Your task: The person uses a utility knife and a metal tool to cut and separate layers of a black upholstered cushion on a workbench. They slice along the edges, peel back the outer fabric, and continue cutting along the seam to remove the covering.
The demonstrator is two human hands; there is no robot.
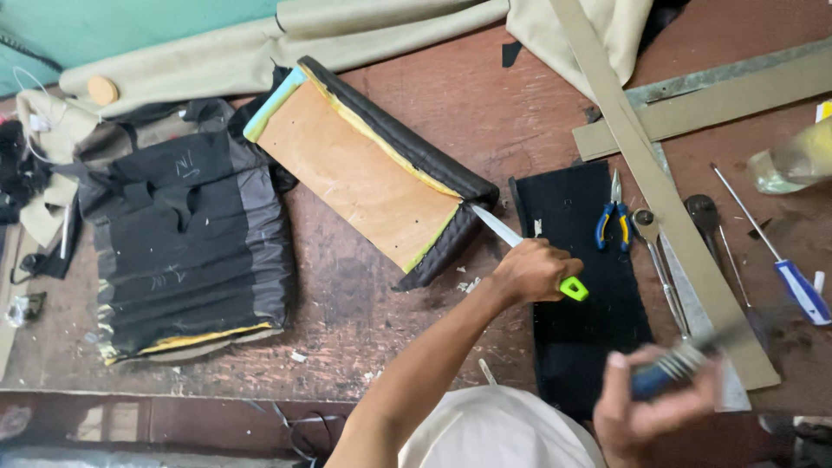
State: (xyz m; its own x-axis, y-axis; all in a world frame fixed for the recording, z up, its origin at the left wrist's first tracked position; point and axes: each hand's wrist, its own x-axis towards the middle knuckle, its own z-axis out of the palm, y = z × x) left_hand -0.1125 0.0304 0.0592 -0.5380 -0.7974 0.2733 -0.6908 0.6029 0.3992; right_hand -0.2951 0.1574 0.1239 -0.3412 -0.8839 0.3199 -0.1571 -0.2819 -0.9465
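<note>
Seat board of bare wood with black padded edging (364,173) lies tilted on the brown counter (364,295), its cover half off. Left hand (533,270), grip closed on a green-handled knife (524,245), pokes its corner; right hand (654,403) grips a blurry blue-handled tool (672,368).

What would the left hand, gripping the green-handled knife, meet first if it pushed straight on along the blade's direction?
The left hand points its green-handled knife up-left; the blade tip already sits at the black-edged wooden seat panel, so it would likely meet that corner first, though exact contact is unclear.

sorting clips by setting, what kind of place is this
Probably an upholstery workshop: a padded seat panel with wooden backing, pliers and screwdrivers on a worn workbench.
</note>
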